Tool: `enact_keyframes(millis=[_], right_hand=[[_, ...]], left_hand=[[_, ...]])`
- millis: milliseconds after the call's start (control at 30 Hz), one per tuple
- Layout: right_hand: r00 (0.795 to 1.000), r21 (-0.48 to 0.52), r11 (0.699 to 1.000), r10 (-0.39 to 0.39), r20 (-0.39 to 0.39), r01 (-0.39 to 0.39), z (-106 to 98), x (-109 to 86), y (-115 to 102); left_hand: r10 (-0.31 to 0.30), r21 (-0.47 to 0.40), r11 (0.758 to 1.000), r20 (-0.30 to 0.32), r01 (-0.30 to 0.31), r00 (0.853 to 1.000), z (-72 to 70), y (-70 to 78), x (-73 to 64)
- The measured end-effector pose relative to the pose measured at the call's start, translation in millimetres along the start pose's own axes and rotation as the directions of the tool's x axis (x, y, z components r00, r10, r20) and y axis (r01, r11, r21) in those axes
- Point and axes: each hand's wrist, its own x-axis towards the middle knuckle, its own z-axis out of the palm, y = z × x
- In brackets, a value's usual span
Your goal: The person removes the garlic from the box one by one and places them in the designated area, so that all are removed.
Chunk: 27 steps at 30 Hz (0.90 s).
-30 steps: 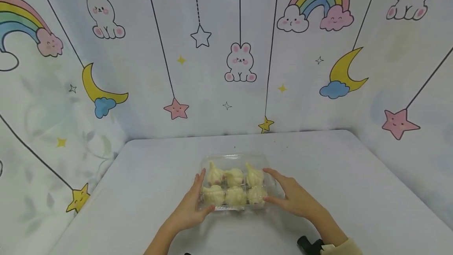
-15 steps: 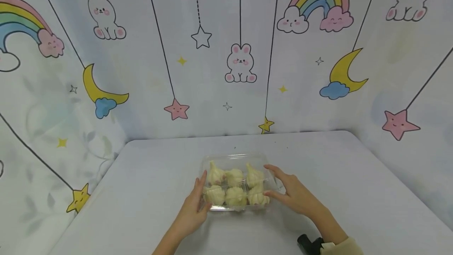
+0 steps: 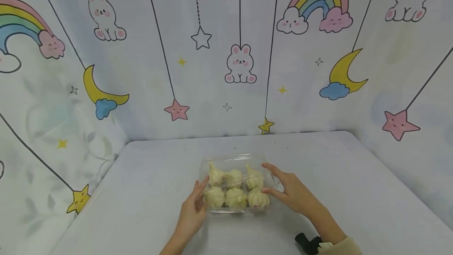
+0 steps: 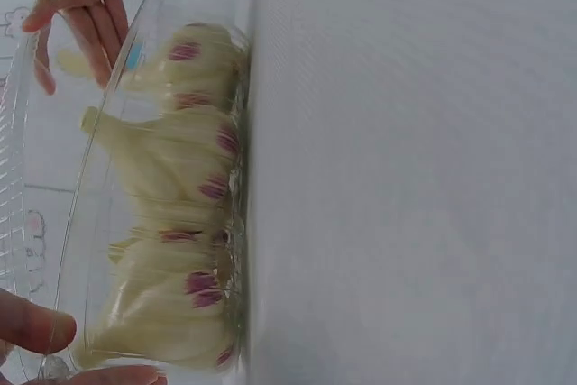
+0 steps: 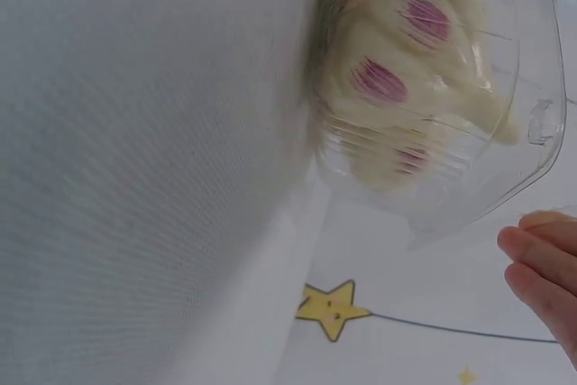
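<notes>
In the head view, a clear plastic clamshell box (image 3: pixel 230 210) sits on the table with several pale garlic bulbs (image 3: pixel 235 198) in two rows. Purple streaks mark the bulbs in both wrist views. The ribbed lid (image 4: pixel 11 187) stands raised off the box's lower half. My left hand (image 3: pixel 191 213) grips the near left corner of the box; its thumb (image 4: pixel 41 324) and a finger show at the rim. Across the box, my right hand (image 3: pixel 297 192) holds the lid's right side between thumb and fingers. Some right fingers (image 5: pixel 545 268) show beyond the lid edge.
The white table (image 3: pixel 148 184) reaches back to a fabric wall (image 3: pixel 212 89) printed with rabbits, stars, moons and rainbows. A black device (image 3: pixel 309 244) sits at the right wrist by the pale sleeve (image 3: pixel 341 247).
My right hand has risen slightly, and the lid's right side lifts with it. The left hand has shifted right, its thumb and fingers drawn in at the box's near left corner.
</notes>
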Motion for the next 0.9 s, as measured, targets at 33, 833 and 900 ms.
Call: enact_keyframes(millis=[33,833,900], right_hand=[[1.000,-0.005,1.000,-0.006,-0.004,0.006,0.1,0.6,-0.6],[0.998,0.009,1.000,-0.002,0.066,0.002,-10.7,16.7,-6.2],[0.998,0.001,1.000,0.003,0.067,-0.003,-11.5,18.0,-6.8]], left_hand=[[-0.004,0.002,1.000,-0.007,0.004,1.000,0.4,-0.6,-0.2],[0.024,0.027,0.999,-0.084,-0.022,0.996,4.8,3.5,-1.6],[0.024,0.036,0.999,-0.083,-0.021,0.996,5.1,3.0,-0.9]])
